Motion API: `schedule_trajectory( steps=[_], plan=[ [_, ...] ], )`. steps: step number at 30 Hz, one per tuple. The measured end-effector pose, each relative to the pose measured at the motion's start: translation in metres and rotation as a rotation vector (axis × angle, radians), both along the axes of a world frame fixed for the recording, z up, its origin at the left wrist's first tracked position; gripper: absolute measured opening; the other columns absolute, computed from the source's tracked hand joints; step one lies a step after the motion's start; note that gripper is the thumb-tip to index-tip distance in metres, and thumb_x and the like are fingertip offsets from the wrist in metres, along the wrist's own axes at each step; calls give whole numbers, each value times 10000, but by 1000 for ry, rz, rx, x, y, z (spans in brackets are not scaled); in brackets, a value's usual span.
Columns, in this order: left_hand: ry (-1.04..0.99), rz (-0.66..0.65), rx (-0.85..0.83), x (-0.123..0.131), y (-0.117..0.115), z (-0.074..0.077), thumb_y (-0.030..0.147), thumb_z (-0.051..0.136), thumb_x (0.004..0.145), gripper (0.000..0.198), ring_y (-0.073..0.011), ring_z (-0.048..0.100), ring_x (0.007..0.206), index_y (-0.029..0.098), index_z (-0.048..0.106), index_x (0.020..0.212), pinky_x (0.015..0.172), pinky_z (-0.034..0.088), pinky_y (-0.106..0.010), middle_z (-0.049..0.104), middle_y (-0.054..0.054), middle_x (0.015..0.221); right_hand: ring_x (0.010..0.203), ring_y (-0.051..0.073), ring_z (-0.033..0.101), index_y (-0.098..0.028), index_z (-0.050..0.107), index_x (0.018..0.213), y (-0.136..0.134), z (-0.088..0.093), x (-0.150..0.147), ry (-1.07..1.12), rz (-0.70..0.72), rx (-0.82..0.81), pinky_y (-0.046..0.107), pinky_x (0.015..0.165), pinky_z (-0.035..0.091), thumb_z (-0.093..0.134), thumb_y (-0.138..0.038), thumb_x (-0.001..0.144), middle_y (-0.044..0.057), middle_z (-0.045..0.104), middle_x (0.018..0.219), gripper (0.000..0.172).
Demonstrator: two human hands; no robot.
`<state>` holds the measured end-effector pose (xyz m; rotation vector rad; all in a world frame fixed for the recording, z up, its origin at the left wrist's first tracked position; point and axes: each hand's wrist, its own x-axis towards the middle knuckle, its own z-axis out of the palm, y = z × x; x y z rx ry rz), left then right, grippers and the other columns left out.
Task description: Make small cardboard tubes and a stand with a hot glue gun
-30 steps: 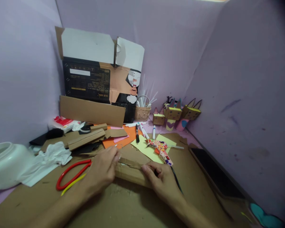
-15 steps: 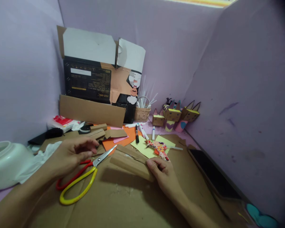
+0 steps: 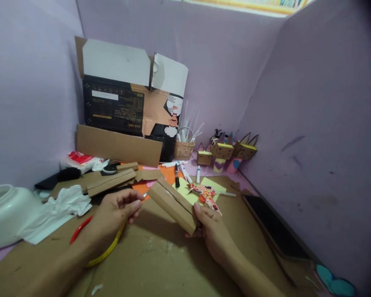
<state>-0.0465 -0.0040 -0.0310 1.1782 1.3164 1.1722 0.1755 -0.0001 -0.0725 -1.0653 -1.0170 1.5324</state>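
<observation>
My right hand (image 3: 214, 231) grips one end of a folded brown cardboard strip (image 3: 174, 204), thumb on top and fingers beneath, above the cardboard-covered table. The strip slants up to the left, with a seam along its upper face. Left of it, my left hand (image 3: 120, 208) has thumb and forefinger tips together; whether anything small is between them I cannot make out. Under that hand lie scissors with red and yellow handles (image 3: 109, 249), largely covered. Another folded cardboard strip (image 3: 111, 181) rests behind it, and crumpled white tissue (image 3: 69, 200) lies to its left.
An opened printed carton (image 3: 120, 144) leans on the back wall. Markers (image 3: 185, 171), coloured paper (image 3: 214, 185) and a patterned glue gun (image 3: 204, 193) lie behind the strip. Cardboard animal figures (image 3: 224, 152) stand back right. A dark tablet-like slab (image 3: 275, 227) is right, a white bowl (image 3: 10, 218) left.
My left hand has moved right and lower over the scissors, its fingers drawing together. My right hand has tilted the cardboard strip, so its far end is higher and its upper face shows more.
</observation>
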Motion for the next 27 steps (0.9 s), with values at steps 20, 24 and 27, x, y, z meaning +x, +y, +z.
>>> schedule_trajectory(
  steps=[20, 24, 27],
  plan=[
    [-532, -178, -222, -1, 1, -8, 242, 606, 670, 336, -22, 108, 388, 170, 331, 492, 345, 70, -152, 232, 86, 466, 424, 108, 464, -145, 609, 664, 1, -2, 1, -31, 26, -14, 226, 400, 439, 589, -524, 719, -17, 524, 518, 384],
    [-410, -59, -77, 1, 0, -6, 389, 624, 698, 482, -26, 135, 365, 185, 264, 451, 332, 116, -160, 213, 94, 412, 441, 93, 410, -154, 537, 573, 0, -5, 6, -186, 10, 138, 197, 410, 338, 522, -550, 760, -33, 461, 492, 439],
    [-255, 60, 54, 3, 0, -3, 347, 683, 670, 278, -38, 347, 403, 156, 494, 600, 370, 259, -141, 430, 66, 485, 502, 97, 420, -150, 564, 587, 2, -6, 9, -289, -28, 245, 198, 453, 320, 530, -530, 767, -27, 483, 546, 421]
  ],
)
